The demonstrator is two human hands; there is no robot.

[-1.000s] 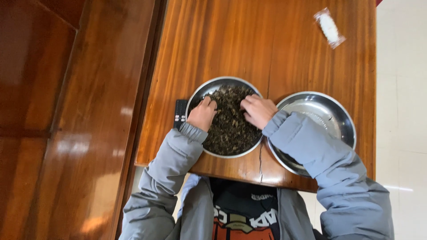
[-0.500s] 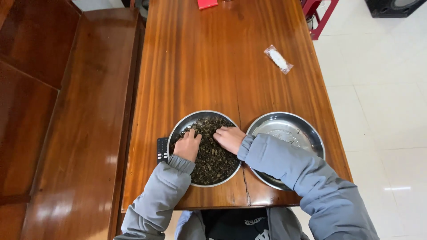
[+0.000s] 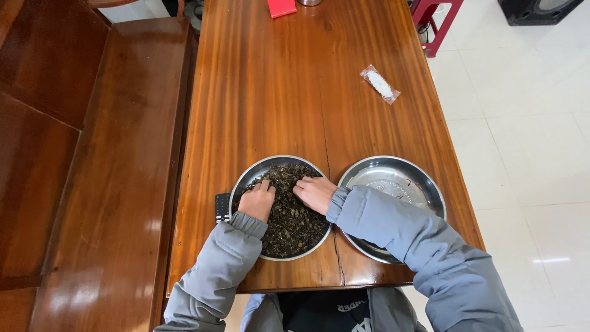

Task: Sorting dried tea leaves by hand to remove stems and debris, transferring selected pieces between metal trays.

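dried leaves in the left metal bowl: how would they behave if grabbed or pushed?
The dried leaves look loose and crinkled, so probably light, and likely to crumble under a firm squeeze. Both the left hand and right hand rest in the heap; pushed, it would likely shift and spill rather than move as one piece.

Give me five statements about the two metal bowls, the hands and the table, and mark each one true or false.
1. Both hands, the left hand and the right hand, rest in the dark dried leaves. True.
2. The right bowl is heaped with leaves. False: it is nearly bare, with only a few bits in it.
3. The left bowl and the right bowl stand side by side near the table edge. True.
4. The small clear packet lies inside the left bowl. False: it lies on the table, well beyond the bowls.
5. The dark remote-like object lies right of both bowls. False: it is left of the left bowl.
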